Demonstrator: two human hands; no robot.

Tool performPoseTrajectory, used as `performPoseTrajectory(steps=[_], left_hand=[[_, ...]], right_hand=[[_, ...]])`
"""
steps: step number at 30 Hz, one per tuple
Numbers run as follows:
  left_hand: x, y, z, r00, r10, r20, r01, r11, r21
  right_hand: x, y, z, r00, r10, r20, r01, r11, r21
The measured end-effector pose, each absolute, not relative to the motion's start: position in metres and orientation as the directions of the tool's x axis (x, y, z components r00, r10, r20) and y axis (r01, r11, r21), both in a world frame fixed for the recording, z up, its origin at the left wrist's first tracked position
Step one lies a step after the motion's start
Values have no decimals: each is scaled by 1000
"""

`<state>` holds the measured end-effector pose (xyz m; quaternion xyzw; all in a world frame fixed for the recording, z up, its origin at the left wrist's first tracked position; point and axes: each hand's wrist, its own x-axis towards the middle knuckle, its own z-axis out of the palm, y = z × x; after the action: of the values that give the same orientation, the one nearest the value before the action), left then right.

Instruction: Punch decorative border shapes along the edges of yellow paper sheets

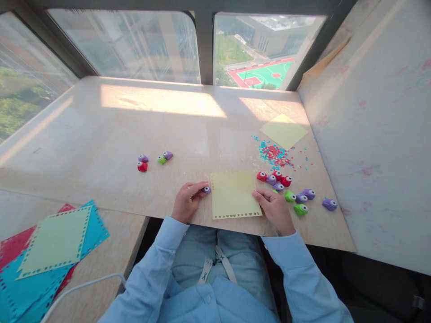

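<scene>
A sheet of pale yellow paper (234, 195) lies on the table in front of me, with a row of punched shapes along its near edge and smaller holes along the other edges. My left hand (188, 199) is closed on a purple craft punch (206, 189) at the sheet's left edge. At the right edge, my right hand (274, 208) pinches the paper between thumb and fingers. Several red, purple and green craft punches (290, 196) stand just beyond and to the right of that hand; one green punch is partly hidden behind it.
Red and blue paper bits (274, 154) are scattered at the back right, near another yellow sheet (284, 130). More punches (142, 166) stand left of centre. Punched coloured sheets (55, 237) lie stacked at lower left beside a white cable (84, 286). A wall (373, 134) bounds the right side.
</scene>
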<state>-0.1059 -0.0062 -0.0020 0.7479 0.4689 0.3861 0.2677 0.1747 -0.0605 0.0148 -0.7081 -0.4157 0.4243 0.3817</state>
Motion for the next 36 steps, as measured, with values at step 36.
performPoseTrajectory(steps=[36], left_hand=[[-92,-9,15,162,946,280,540,-323,777]], right_hand=[[159,-66,36,-18,918,396,842,227,-490]])
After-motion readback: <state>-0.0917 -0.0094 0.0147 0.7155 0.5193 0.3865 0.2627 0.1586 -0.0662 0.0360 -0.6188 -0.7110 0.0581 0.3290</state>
